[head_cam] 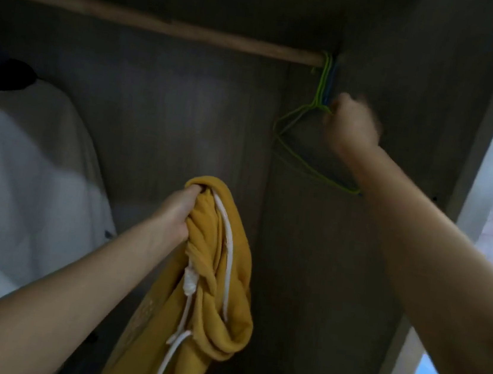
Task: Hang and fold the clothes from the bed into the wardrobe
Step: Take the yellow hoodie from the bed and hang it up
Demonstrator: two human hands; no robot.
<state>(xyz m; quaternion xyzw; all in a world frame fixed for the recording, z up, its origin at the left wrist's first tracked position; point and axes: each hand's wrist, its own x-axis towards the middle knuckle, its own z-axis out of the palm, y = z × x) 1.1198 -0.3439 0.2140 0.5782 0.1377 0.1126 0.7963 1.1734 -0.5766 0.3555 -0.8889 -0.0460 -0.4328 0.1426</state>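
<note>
Left hand raised with fingers clenched, right hand reaching higher, fingers curled, both forearms bare

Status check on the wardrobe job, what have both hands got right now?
Left hand grips bunched yellow garment. Right hand grips green hanger at rod. White garment hangs left, clear of the hanger.

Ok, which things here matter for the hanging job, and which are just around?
In play:
- yellow garment, gripped by left hand
- green hanger, held by right hand
- wardrobe rail

Just around:
- white garment, already hanging
- blue hanger
</note>
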